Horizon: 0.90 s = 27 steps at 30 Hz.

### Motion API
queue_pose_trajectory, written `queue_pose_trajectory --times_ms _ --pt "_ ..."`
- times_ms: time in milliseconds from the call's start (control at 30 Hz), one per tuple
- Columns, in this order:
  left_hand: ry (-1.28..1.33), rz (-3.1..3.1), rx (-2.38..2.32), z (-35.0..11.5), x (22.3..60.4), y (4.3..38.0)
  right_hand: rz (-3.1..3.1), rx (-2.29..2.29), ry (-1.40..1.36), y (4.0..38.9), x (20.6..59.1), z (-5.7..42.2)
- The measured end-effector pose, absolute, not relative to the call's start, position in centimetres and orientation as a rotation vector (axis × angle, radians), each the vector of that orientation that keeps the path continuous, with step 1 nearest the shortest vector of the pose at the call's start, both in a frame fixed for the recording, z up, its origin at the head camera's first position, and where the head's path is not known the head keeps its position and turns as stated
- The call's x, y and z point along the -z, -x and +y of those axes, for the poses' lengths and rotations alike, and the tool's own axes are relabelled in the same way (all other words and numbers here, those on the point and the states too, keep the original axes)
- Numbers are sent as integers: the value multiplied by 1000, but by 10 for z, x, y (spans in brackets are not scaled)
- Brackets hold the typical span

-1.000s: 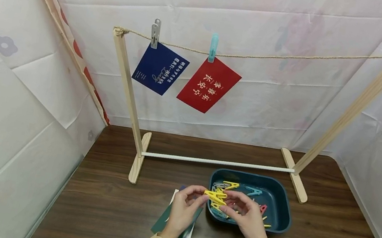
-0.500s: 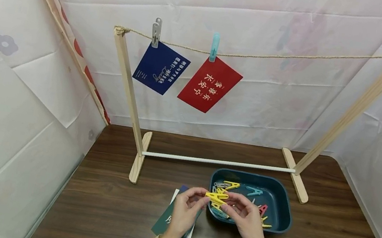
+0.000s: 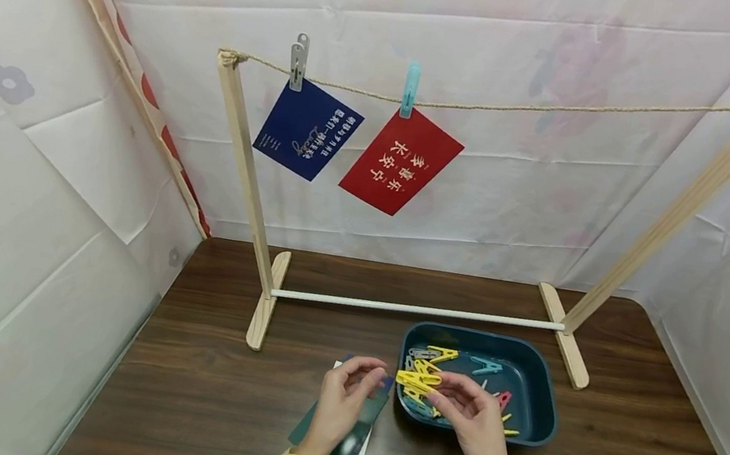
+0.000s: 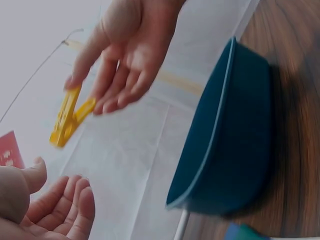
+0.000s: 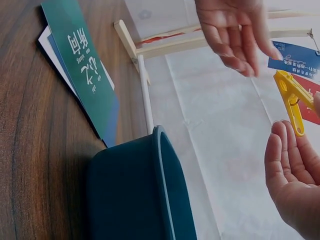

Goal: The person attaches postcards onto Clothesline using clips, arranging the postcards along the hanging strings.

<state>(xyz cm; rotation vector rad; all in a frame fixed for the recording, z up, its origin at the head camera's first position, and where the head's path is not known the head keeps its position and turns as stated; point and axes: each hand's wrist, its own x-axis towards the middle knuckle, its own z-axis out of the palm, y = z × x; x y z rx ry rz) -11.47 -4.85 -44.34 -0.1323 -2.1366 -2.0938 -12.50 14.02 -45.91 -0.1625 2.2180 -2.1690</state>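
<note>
My right hand [image 3: 472,422] pinches a yellow clothespin [image 3: 417,382] by its handle ends, over the left side of a dark teal bin [image 3: 543,418]. In the right wrist view the clothespin [image 5: 292,100] points its nose toward the left hand. My left hand [image 3: 345,401] is apart from it, fingers loosely bent with nothing between them, above a stack of cards [image 3: 361,432] with a green one on top. Several yellow, teal, grey and red clothespins [image 3: 486,367] lie in the bin.
A wooden stand [image 3: 662,229] carries a rope [image 3: 559,109] across the back. A grey clothespin [image 3: 298,65] holds a blue card [image 3: 308,133] on it, and a light blue clothespin [image 3: 410,90] holds a red card [image 3: 400,165]. A white rod [image 3: 409,310] joins the stand's feet.
My left hand has let go of the yellow clothespin and drawn back a little to the left. The right hand keeps its pinch on it, barely moving.
</note>
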Motion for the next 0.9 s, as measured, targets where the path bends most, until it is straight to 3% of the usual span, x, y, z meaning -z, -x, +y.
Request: queue_pose_trajectory --times_ms 900 --pt "-154 -2583 1330 -83 525 125 2256 2189 157 122 469 148"
